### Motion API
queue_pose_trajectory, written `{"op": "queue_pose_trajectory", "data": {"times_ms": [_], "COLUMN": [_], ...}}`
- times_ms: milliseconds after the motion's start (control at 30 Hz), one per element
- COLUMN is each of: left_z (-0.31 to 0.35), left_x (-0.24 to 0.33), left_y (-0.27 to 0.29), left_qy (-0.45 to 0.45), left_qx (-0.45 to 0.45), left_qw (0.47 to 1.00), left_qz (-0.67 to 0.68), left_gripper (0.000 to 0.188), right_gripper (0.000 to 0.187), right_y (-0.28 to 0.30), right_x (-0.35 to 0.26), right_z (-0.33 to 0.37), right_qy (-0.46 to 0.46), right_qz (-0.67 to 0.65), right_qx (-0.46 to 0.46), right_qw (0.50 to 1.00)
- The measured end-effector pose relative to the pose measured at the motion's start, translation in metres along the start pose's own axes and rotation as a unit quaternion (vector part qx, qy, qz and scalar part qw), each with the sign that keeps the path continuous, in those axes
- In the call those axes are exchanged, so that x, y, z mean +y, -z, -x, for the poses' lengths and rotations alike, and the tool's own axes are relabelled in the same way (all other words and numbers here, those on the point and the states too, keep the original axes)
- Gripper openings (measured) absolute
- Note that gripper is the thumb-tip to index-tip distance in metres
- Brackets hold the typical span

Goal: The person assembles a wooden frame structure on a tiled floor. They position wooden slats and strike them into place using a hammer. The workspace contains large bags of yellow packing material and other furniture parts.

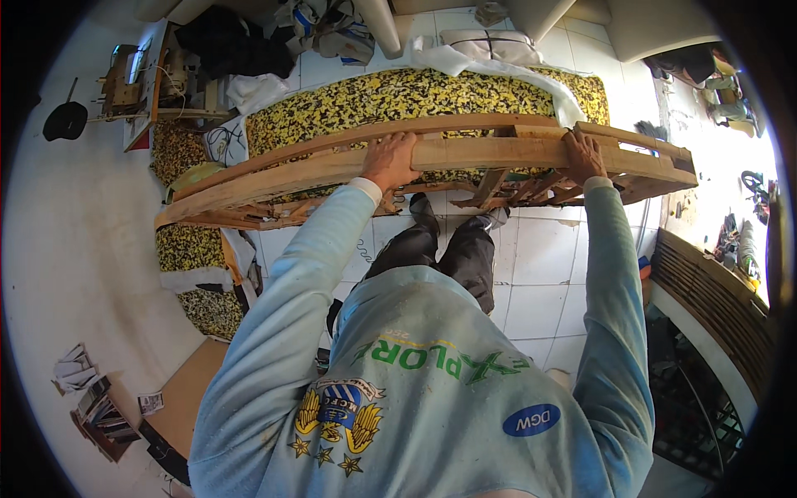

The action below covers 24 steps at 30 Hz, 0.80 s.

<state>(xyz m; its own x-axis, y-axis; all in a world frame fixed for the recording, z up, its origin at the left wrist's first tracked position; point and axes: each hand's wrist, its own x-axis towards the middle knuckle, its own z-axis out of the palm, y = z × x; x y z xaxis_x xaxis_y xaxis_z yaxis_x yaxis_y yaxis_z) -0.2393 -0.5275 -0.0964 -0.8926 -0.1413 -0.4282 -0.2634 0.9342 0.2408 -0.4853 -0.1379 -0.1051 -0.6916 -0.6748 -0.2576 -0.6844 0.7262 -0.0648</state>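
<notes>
Head view: A wooden frame (498,152) arches across the scene from 9 o'clock through 12 to between 2 and 3. The left hand (390,162) is clamped over its near rail at 12 o'clock; the right hand (586,158) clasps it at 2. Yellow-and-black foam (349,104) stretches beyond at 12, while dark trousers (470,259) stand mid-scene over white tiles (535,249).

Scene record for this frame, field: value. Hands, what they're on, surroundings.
left hand: gripping the near beam of the wooden frame
right hand: gripping the same frame, farther right
frame: long, bare wood, spanning in front of the person
beyond frame: yellow-and-black speckled foam
floor: white tiles
</notes>
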Motion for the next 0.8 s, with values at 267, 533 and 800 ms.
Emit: {"op": "queue_pose_trajectory", "data": {"times_ms": [267, 533, 800], "left_z": [-0.005, -0.018, -0.027], "left_x": [-0.002, 0.002, -0.004], "left_y": [0.012, 0.031, -0.011], "left_qy": [-0.039, -0.010, -0.078], "left_qx": [0.002, -0.099, -0.061], "left_qw": [0.998, 0.991, 0.979], "left_qz": [0.054, 0.095, 0.176], "left_gripper": [0.083, 0.086, 0.087], "right_gripper": [0.080, 0.081, 0.075], "right_y": [0.009, 0.037, -0.026], "right_x": [0.009, -0.005, 0.030], "right_z": [-0.002, -0.008, -0.015], "right_qy": [0.024, -0.001, 0.068], "right_qz": [-0.011, 0.004, 0.024], "right_qx": [-0.046, -0.108, 0.024], "right_qw": [0.999, 0.994, 0.997]}}
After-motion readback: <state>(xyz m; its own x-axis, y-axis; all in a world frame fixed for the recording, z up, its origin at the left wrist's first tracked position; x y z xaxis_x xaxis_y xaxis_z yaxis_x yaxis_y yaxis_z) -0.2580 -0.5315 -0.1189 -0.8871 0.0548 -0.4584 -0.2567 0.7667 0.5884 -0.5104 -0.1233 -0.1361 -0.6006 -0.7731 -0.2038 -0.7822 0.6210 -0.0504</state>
